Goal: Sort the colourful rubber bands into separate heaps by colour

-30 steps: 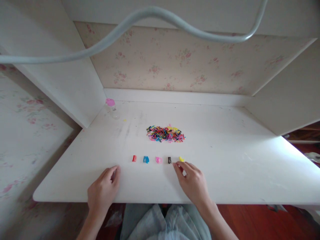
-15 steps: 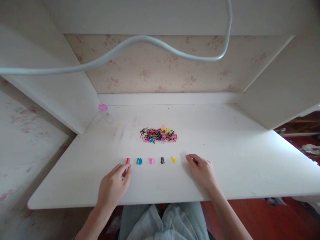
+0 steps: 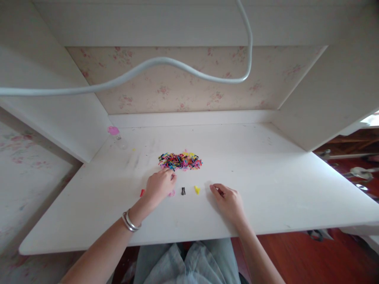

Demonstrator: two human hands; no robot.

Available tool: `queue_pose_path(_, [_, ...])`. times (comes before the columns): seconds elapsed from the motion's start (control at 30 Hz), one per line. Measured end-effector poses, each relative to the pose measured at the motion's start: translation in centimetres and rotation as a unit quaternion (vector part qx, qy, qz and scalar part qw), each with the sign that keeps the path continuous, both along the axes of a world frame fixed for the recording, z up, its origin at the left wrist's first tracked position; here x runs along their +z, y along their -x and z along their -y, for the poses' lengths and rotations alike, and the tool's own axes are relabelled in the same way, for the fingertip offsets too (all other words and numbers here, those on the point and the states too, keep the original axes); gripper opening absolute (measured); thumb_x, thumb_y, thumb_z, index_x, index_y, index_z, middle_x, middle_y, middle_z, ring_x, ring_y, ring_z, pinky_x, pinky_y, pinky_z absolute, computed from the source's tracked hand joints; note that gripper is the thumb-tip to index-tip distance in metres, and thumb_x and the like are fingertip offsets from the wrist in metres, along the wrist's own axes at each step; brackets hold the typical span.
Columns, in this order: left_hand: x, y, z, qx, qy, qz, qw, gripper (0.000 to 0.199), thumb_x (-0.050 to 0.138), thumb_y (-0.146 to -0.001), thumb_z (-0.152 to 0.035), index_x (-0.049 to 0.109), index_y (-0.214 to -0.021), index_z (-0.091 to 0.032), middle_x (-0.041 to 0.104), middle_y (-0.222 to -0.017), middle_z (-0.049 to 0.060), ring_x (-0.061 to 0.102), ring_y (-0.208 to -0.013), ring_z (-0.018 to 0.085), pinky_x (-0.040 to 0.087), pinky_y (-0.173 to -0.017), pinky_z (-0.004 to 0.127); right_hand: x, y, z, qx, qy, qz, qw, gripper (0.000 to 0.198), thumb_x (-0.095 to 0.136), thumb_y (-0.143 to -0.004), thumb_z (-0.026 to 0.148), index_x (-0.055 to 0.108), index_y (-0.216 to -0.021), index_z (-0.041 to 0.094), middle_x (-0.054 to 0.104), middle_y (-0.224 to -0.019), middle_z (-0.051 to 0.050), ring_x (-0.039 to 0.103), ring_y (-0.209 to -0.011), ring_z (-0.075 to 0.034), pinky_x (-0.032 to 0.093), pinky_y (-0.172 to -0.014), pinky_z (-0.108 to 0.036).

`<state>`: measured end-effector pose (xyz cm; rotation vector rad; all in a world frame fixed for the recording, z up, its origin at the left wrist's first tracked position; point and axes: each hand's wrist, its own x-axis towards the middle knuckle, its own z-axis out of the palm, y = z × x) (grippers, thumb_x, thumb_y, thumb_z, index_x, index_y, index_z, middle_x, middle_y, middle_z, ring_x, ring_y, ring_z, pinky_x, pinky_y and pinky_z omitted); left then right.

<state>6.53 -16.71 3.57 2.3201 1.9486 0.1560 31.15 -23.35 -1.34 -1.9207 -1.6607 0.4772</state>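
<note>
Clock hours are counting from the seat, with twelve straight ahead. Nearest, the lap is sitting below the edge of the table. At ten o'clock two bangles are circling the left wrist. At one o'clock the right hand is resting on the table, fingers curling and thumb lying near the index tip; whether it is grasping anything, I cannot tell.

A row of small band bunches is crossing ahead: red bunch at eleven, then pink bunch, black bunch and yellow bunch around twelve. The left hand is standing in the way between red and pink, partly covering both. Its fingers are bending down at the near edge of the pile of mixed bands, lying at twelve; knuckles are hiding the tips, so its grip cannot be told.

Farther, at eleven, a yellow scrap and a clear bottle with a pink lid are lying. A pale cable is hanging before the flowered wallpaper.
</note>
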Motion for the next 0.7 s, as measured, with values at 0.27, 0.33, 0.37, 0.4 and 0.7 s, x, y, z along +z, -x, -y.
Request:
queue_pose_path(0.27, [-0.9, -0.7, -1.7, 0.038, -0.024, -0.037, 0.998, 0.042, 0.034, -0.091, -0.046, 0.065, -0.092, -0.018, 0.065, -0.101, 0.010, 0.064, -0.089, 0.020, 0.047, -0.073, 0.029, 0.1, -0.2, -0.1, 0.002, -0.003, -0.024, 1.000, 0.043, 0.041, -0.089, 0.053, 0.073, -0.088, 0.025, 0.068, -0.068, -0.002, 0.061, -0.062, -0.015, 0.038, -0.058, -0.024])
queue_pose_path(0.33, [-1.0, -0.7, -1.9, 0.035, -0.028, -0.043, 0.998, 0.041, 0.032, -0.091, -0.044, 0.064, -0.092, -0.018, 0.065, -0.101, 0.010, 0.064, -0.087, 0.021, 0.047, -0.072, 0.030, 0.1, -0.3, 0.0, 0.004, 0.000, -0.031, 1.000, 0.043, 0.041, -0.090, 0.053, 0.072, -0.089, 0.024, 0.068, -0.067, -0.001, 0.061, -0.062, -0.014, 0.038, -0.058, -0.023])
queue_pose_path(0.37, [-1.1, -0.7, -1.9, 0.034, -0.029, -0.046, 0.998, 0.040, 0.032, -0.092, -0.042, 0.064, -0.092, -0.018, 0.065, -0.101, 0.009, 0.064, -0.086, 0.021, 0.047, -0.071, 0.030, 0.1, -0.3, 0.0, 0.005, 0.000, -0.033, 0.999, 0.042, 0.041, -0.090, 0.052, 0.072, -0.089, 0.024, 0.068, -0.067, -0.001, 0.061, -0.062, -0.014, 0.038, -0.058, -0.023])
queue_pose_path(0.4, [-1.1, -0.7, -1.9, 0.032, -0.029, -0.049, 0.998, 0.038, 0.032, -0.092, -0.039, 0.064, -0.092, -0.018, 0.065, -0.101, 0.009, 0.064, -0.085, 0.020, 0.047, -0.071, 0.030, 0.1, -0.3, 0.0, 0.007, 0.000, -0.033, 0.999, 0.042, 0.041, -0.090, 0.052, 0.072, -0.089, 0.024, 0.068, -0.068, -0.001, 0.060, -0.062, -0.014, 0.038, -0.058, -0.023])
queue_pose_path(0.7, [-0.8, 0.3, -0.8, 0.026, -0.032, -0.058, 0.997, 0.040, 0.026, -0.094, -0.036, 0.062, -0.100, -0.020, 0.064, -0.112, 0.009, 0.065, -0.086, 0.019, 0.048, -0.070, 0.029, 0.0, -0.2, 0.0, 0.004, -0.001, -0.035, 0.999, 0.043, 0.041, -0.089, 0.053, 0.072, -0.089, 0.023, 0.070, -0.073, -0.003, 0.062, -0.064, -0.016, 0.038, -0.059, -0.024])
